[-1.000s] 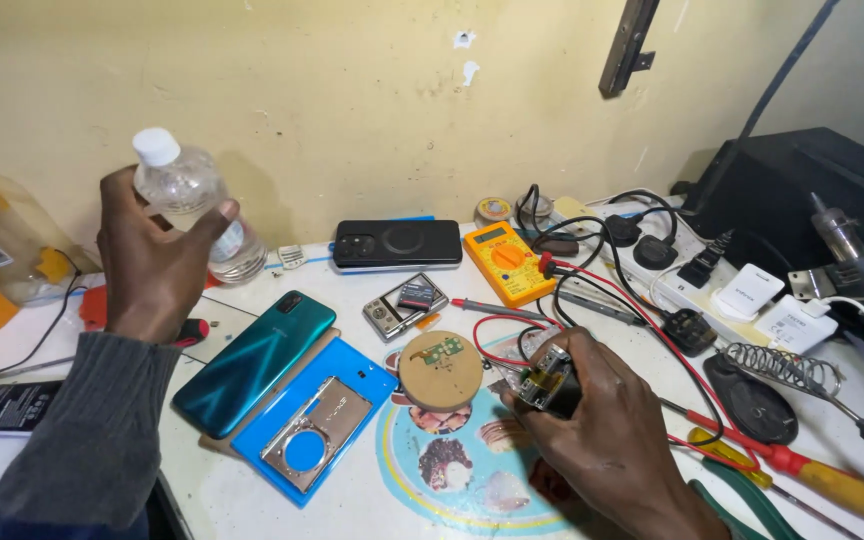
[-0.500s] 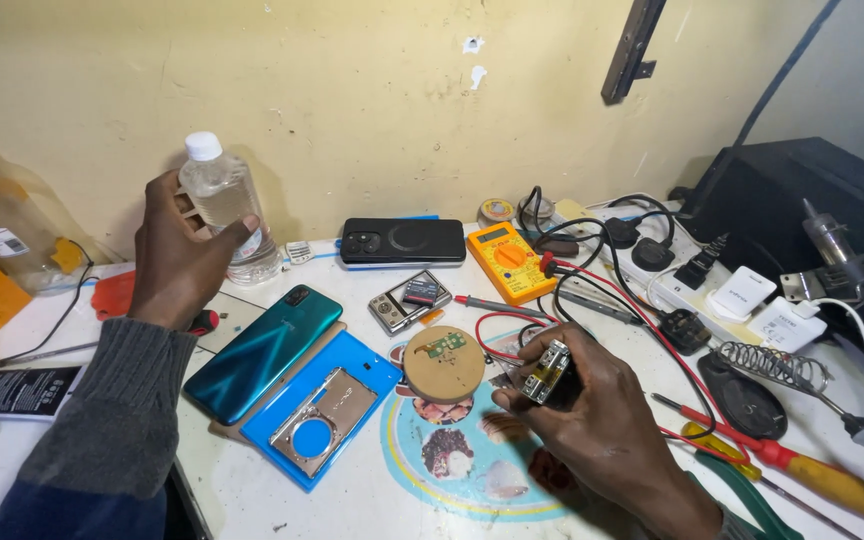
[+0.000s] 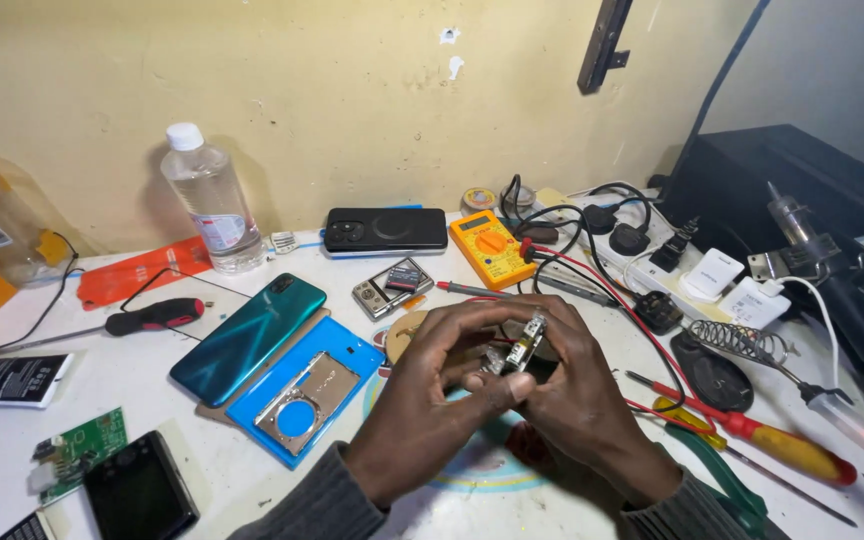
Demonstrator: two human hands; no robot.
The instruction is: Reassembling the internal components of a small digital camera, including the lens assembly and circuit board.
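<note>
A: What are the hands doing?

B: Both hands meet low in the middle of the view, above a white counter (image 3: 12, 320). The left hand (image 3: 430, 385) and the right hand (image 3: 572, 395) are closed together around a small electronic part (image 3: 524, 342), a narrow pale piece with metal bits. It stands up between the fingertips of both hands, pinched from both sides. Most of it is hidden by the fingers.

A: What lies around them?

B: Just left of the hands lies a teal phone (image 3: 248, 338), face down, and beside it a blue phone frame (image 3: 304, 400) with a silver plate in it. Further left rests a screwdriver (image 3: 142, 317) with a black and red handle. A clear plastic bottle (image 3: 212, 200) with a white cap stands upright by the wall, well apart from the hands. Behind the hands sit a black phone (image 3: 384, 230) and an orange multimeter (image 3: 492, 247), with red and black leads trailing from it. To the right lies a red and yellow screwdriver (image 3: 752, 435). At the lower left is a green circuit board (image 3: 80, 447).
</note>
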